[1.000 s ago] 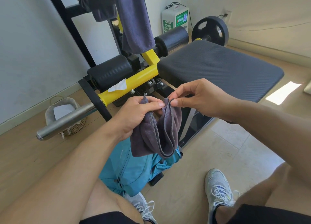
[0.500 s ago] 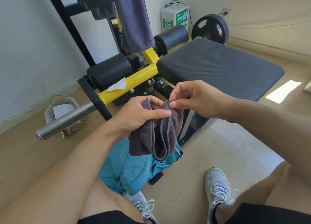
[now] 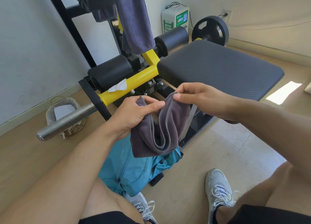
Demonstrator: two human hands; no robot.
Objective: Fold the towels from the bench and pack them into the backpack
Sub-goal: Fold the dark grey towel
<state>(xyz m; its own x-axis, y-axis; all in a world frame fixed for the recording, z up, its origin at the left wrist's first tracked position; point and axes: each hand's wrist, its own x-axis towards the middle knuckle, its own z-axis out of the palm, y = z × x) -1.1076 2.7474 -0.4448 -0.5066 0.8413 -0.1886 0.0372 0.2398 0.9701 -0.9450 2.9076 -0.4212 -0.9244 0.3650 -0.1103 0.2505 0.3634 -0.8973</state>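
Head view: left hand [image 3: 134, 112], right hand [image 3: 195, 95] pinch towel [image 3: 159, 131] edges above backpack [image 3: 133, 170].

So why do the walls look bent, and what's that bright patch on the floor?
Head view: a wide-angle lens bows the black frame and wall edges; the patch is sunlight, overexposed, beside the bench. The towel between both hands stays sharp.

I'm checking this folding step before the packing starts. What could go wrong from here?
The grey towel hangs from fingertip pinches of the left hand and right hand; a slip could undo the fold. The blue backpack lies slumped below, so packing may need a freed hand.
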